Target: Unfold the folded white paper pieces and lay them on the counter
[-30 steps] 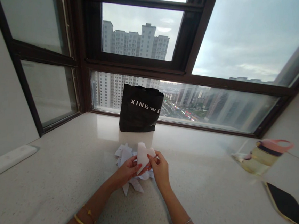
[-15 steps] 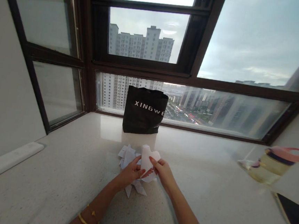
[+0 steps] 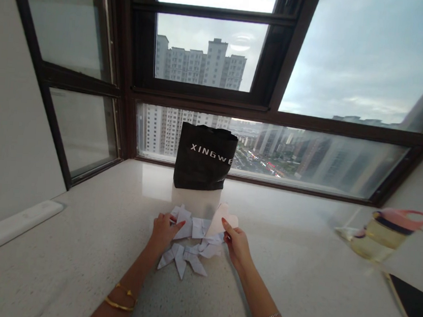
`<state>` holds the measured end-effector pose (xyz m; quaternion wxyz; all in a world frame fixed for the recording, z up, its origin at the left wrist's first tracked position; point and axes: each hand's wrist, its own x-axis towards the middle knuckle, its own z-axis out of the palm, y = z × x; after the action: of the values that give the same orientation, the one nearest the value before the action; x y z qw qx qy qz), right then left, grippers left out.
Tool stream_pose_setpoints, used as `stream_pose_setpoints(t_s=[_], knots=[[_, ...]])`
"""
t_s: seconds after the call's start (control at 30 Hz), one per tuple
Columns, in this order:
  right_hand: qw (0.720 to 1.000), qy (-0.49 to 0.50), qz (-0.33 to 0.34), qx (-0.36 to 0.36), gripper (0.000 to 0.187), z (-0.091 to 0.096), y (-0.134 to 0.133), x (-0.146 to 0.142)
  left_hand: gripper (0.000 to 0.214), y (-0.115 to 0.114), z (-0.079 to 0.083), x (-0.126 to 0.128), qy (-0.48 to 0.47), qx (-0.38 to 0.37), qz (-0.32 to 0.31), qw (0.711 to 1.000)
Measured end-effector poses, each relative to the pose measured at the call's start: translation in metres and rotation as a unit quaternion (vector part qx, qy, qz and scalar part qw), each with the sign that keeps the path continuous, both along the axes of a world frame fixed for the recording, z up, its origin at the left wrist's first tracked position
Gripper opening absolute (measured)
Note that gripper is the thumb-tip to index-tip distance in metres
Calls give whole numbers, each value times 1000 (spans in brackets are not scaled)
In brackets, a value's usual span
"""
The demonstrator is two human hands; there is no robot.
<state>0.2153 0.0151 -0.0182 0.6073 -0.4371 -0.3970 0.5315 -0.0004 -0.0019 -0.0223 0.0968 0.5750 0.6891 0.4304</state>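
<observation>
My right hand point(image 3: 236, 242) pinches a pale folded paper heart point(image 3: 223, 218) by its right side, thumb on top, and holds it above the pile. My left hand point(image 3: 165, 231) is at the left side of the pile, its fingers curled and its thumb over a white folded paper piece point(image 3: 183, 230). Several more folded paper pieces point(image 3: 195, 260), some with pointed ends, lie spread on the white speckled countertop point(image 3: 107, 248) between and below my hands. The heart hides part of the pile behind it.
A black bag point(image 3: 203, 163) with white lettering stands beyond the pile, against the window. To the right are a yellowish bottle point(image 3: 382, 237) with a pink lid and a dark flat object point(image 3: 412, 299). A long white device point(image 3: 16, 225) lies at the left.
My left hand has let go of the paper heart and moved left to the folded pieces. My right hand has carried the heart slightly right, uncovering more of the pile.
</observation>
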Motion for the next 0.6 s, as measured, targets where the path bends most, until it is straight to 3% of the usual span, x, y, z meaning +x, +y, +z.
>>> stream_pose_setpoints(t_s=[0.13, 0.3, 0.43, 0.6], knots=[[1000, 13, 2, -5, 43, 3, -2, -1, 18, -4, 5, 5, 13, -16, 5, 1000], [998, 58, 32, -2, 35, 10, -4, -1, 29, -10, 28, -7, -143, 107, 20, 984], [992, 39, 121, 10, 32, 19, -14, -8, 39, -16, 42, -10, -247, 165, 8, 955], [976, -33, 215, 18, 33, 24, -27, -21, 35, -24, 49, 7, -282, 125, -76, 948]])
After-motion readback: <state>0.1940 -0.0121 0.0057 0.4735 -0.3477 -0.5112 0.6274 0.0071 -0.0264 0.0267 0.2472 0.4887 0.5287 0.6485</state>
